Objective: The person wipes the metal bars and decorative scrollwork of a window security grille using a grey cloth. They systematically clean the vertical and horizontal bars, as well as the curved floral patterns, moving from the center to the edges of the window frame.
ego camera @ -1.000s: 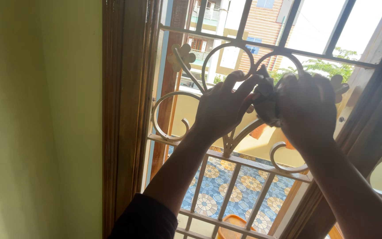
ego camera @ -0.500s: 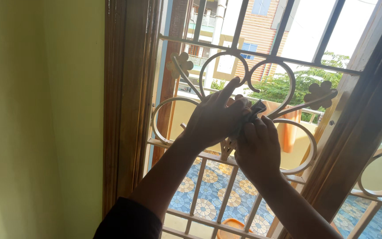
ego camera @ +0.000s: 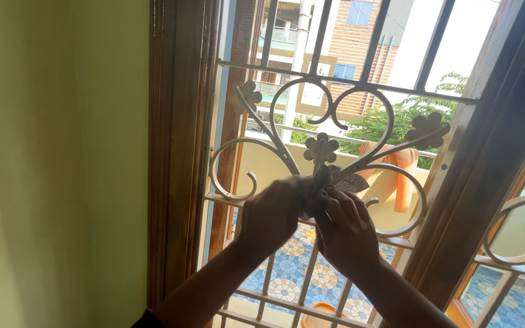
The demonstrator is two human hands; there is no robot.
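Cream scrolled grille, brown wooden frame, yellow-green wall, blue floral-patterned floor tiles.

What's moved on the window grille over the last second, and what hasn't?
Both hands have slid down the grille with the dark cloth: from the upper scroll loops to the centre joint just above the lower crossbar. The left hand and right hand are now pressed together there, both gripping the cloth. The small metal flower they covered is now exposed. Grille, wooden frame and green wall are unchanged.
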